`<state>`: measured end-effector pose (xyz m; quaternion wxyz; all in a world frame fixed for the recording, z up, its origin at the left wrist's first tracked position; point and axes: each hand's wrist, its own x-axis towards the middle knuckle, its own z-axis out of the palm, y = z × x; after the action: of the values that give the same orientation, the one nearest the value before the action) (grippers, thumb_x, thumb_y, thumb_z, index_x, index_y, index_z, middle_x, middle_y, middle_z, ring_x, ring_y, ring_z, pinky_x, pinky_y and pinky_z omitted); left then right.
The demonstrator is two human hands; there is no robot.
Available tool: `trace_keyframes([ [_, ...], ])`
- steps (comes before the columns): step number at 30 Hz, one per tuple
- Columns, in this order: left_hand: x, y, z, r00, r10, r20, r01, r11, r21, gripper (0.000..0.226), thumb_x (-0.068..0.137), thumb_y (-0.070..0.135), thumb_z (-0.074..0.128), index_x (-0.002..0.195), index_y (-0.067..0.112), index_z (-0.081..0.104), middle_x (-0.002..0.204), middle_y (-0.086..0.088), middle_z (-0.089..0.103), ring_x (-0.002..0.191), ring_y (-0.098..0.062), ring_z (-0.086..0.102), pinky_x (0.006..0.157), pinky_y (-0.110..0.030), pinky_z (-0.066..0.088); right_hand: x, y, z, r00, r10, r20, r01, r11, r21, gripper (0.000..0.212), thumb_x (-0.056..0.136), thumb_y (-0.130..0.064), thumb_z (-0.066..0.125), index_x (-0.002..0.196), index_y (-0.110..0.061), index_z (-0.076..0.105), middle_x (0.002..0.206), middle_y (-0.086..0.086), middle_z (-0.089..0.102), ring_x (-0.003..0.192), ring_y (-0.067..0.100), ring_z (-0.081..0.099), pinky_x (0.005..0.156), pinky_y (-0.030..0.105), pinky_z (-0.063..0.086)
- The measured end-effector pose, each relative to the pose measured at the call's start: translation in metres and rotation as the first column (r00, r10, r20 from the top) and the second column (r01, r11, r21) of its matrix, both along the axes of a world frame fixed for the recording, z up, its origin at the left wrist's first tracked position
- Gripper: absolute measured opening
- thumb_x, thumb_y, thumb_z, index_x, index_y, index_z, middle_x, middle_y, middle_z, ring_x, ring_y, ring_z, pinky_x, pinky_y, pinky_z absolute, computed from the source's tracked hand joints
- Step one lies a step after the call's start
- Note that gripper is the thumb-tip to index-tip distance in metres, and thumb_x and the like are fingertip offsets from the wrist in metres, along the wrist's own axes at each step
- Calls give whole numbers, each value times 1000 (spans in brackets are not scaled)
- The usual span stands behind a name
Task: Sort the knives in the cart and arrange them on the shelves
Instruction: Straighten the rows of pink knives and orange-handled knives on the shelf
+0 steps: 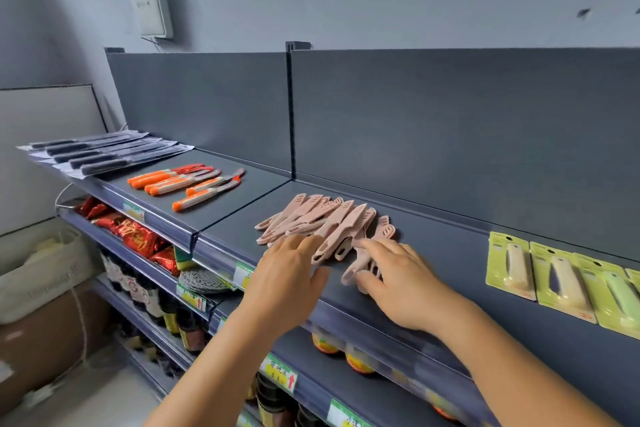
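Top shelf point(433, 246), dark grey, running 9 to 3 o'clock across view. Pile of pink sheathed paring knives point(325, 225) at centre of shelf, fanned, blade tips toward 1 o'clock, handles toward 7.

Left hand point(289, 274) at 7 o'clock of pile, palm down, fingers straight and spread, fingertips touching nearest handles at pile's near-left edge. Nothing gripped.

Right hand point(398, 282) at 5 o'clock of pile, palm down, fingers loosely extended, resting on the near-right handles; thumb beside one handle lying off toward shelf's front lip. Whether any finger curls under a handle: cannot tell.

Orange-handled knives point(185, 184) at 10 o'clock from hands, well apart, on next shelf section past the seam. Black-handled knives in clear sleeves point(104, 152) further out at 10 o'clock, at shelf's far-left end.

Carded peelers on yellow-green backing point(561, 276) at 3 o'clock of right hand, apart from pink pile.

Below: red foil packets point(138, 236) at 9 o'clock, dark bottles point(166, 308) at 8 o'clock, jars point(360, 362) at 6 o'clock. White wall box point(150, 3) at 11 o'clock.
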<state>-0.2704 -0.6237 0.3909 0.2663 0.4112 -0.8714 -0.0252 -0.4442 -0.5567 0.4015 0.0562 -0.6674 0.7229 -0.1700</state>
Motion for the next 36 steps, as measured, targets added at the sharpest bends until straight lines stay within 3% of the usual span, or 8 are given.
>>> trace_keyframes([
  [8, 15, -104, -9, 994, 48, 101, -62, 988, 142, 45, 97, 39, 39, 140, 27, 35, 142, 4, 42, 131, -20, 36, 103, -33, 32, 9, -109, 4, 990, 100, -97, -91, 992, 88, 61, 96, -49, 29, 150, -33, 6, 159, -11, 7, 144, 16, 4, 116, 40, 7],
  [13, 15, -148, -18, 990, -11, 144, -27, 966, 257, 39, 100, 42, 31, 130, 23, 47, 135, 3, 46, 121, -18, 47, 99, -33, 41, 28, -161, -4, 982, 155, -111, -141, 982, 125, 60, 96, -50, 25, 150, -32, 8, 158, -12, 8, 144, 14, 4, 116, 40, 6],
  [19, 8, -182, -24, 970, -144, 194, 85, 955, 285, 41, 96, 36, 35, 135, 28, 48, 140, 7, 43, 124, -18, 41, 102, -33, 39, 38, -193, -18, 984, 159, -84, -142, 973, 179, 51, 98, -49, 22, 147, -37, 17, 154, -13, 20, 143, 12, 12, 115, 43, 10],
  [24, -5, -202, -16, 934, -311, 177, 240, 912, 333, 41, 101, 41, 26, 133, 33, 49, 137, 5, 43, 123, -18, 37, 104, -29, 33, 22, -201, -16, 999, 35, -38, -29, 989, 145, 36, 98, -36, 27, 133, -35, 37, 144, -14, 36, 136, 10, 26, 114, 39, 19],
  [29, -3, -226, -11, 869, -465, 169, 373, 840, 394, 49, 97, 56, 24, 126, 29, 54, 134, 8, 43, 124, -16, 34, 103, -30, 35, 22, -206, -11, 991, -130, -24, 132, 979, 156, 33, 92, -25, 36, 122, -35, 44, 133, -14, 45, 125, 11, 38, 108, 36, 30],
  [33, 9, -252, -6, 790, -557, 256, 455, 813, 364, 41, 100, 43, 30, 128, 22, 51, 139, 7, 39, 124, -19, 34, 103, -38, 37, 33, -210, -7, 966, -259, -17, 258, 956, 140, 33, 88, -15, 38, 115, -31, 49, 126, -13, 51, 119, 11, 44, 104, 32, 34],
  [36, 15, -265, -6, 757, -575, 310, 491, 814, 311, 33, 99, 39, 34, 119, 19, 52, 132, 5, 42, 119, -20, 39, 98, -37, 41, 41, -207, -5, 931, -364, -7, 361, 920, 150, 31, 88, -10, 39, 106, -33, 50, 119, -12, 53, 113, 12, 46, 99, 30, 37],
])
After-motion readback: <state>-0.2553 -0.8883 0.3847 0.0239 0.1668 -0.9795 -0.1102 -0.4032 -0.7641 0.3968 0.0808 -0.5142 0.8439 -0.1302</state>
